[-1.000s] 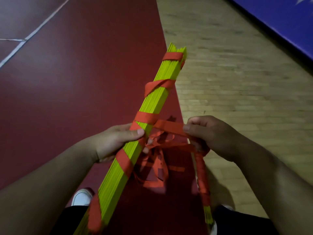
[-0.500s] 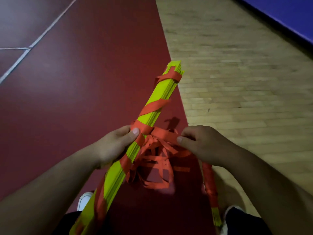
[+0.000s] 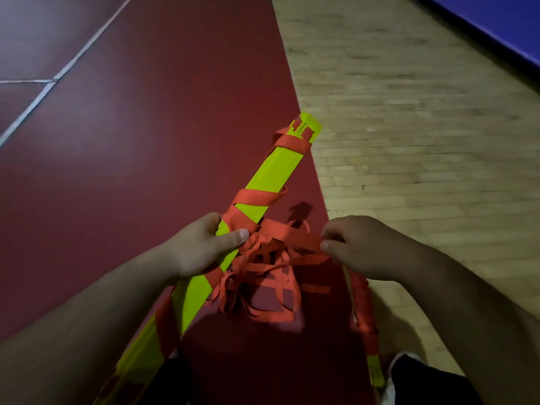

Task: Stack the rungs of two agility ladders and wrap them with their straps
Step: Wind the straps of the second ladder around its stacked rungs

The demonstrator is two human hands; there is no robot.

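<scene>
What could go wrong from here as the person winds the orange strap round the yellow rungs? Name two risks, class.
1. The loose strap loops hanging below the rung bundle look tangled; pulling the taut strap with the right hand may knot them.
2. The wraps sit widely spaced, so rungs might slide out if the left hand loosens its grip.

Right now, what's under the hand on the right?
Under the right hand hangs a second rung bundle, yellow at its bottom tip and wound in orange strap. Its top is hidden by the hand, so I can't see how it's held.
</scene>
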